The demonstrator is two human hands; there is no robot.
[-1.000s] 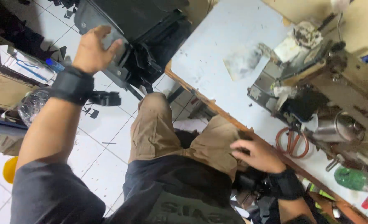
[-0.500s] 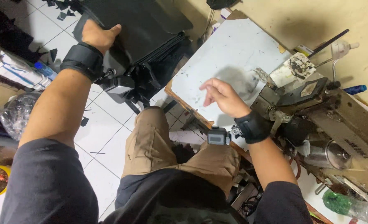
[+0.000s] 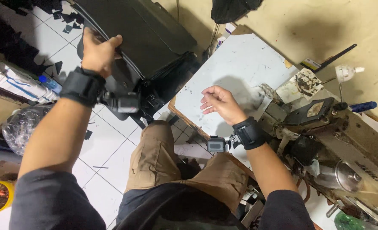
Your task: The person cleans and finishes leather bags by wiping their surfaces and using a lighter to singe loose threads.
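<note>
We see the left hand (image 3: 98,50) at ten o'clock, fingers curled over the edge of a large black panel (image 3: 138,34), flat, matte and stiff-looking, which leans above the white tiled floor (image 3: 108,145). The right hand (image 3: 219,103) hovers near centre over the white worktable (image 3: 240,68), a scuffed, speckled slab; its fingers are loosely half-open and hold nothing. At four o'clock sits a worn beige sewing machine (image 3: 355,149) of grimy metal. Both wrists carry black straps.
</note>
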